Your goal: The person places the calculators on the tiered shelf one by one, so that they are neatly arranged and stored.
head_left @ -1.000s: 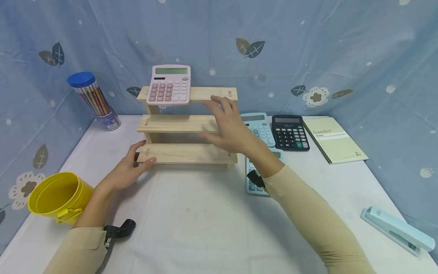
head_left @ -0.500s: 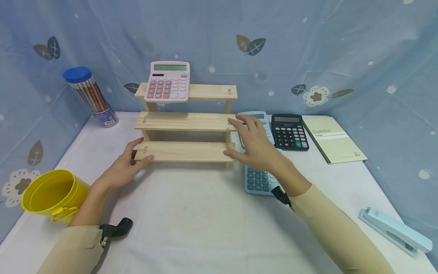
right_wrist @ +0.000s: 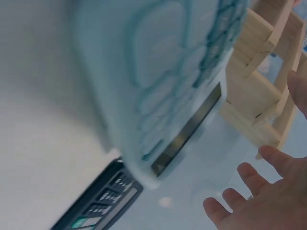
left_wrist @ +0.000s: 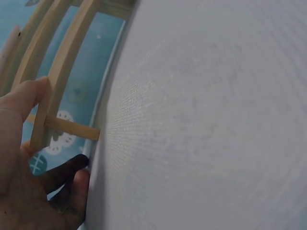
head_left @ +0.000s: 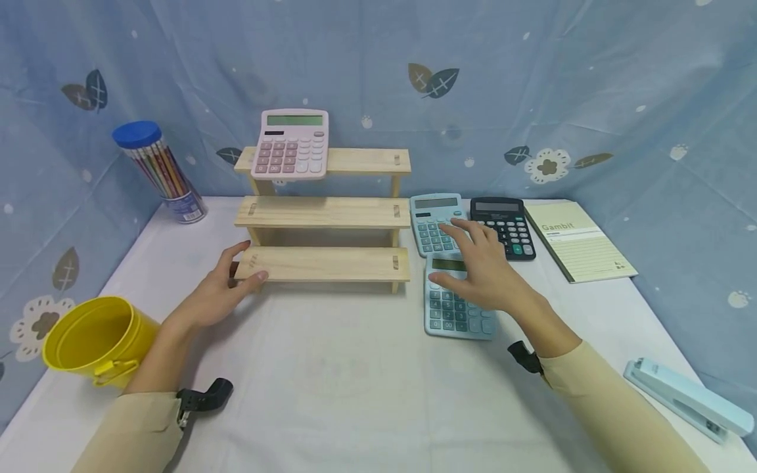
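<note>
L hand [head_left: 215, 292]: rested at the L end of a wooden rack's [head_left: 322, 212] btm shelf; the board end is pinched btwn thumb, placed along the front edge, & index finger, tucked behind; in the L wrist view the other fingers are seen below the board.
R hand [head_left: 487, 276]: held over the blue calcs, fingers spread apart & slightly bent; whether a calc is touched can't be told.
Rack: three steps, stood upright at centre-L of the white tabletop [head_left: 331, 394], near the back.
Front blue calc [head_left: 455, 315]: laid flat, just R of the rack, partly hidden by the R hand; seen large & blurred in the R wrist view.
Back blue calc [head_left: 432, 230]: placed just behind the front one, beside the rack's R end.
Black calc [head_left: 513, 230]: set just R of the back blue one, its lower L part covered by fingertips.
Pink calc [head_left: 291, 148]: set on the top shelf, L half, screen end up.
Far R: a notepad [head_left: 576, 240] laid beside the black calc; a pale blue stapler [head_left: 688, 397] placed nearer the viewer.
Far L: a blue-lidded pencil tub [head_left: 165, 174] stood at the back; a yellow bucket [head_left: 133, 341] by the L forearm.
Bkgd: blue curtain [head_left: 355, 66] w/ leaf & flower prints.
</note>
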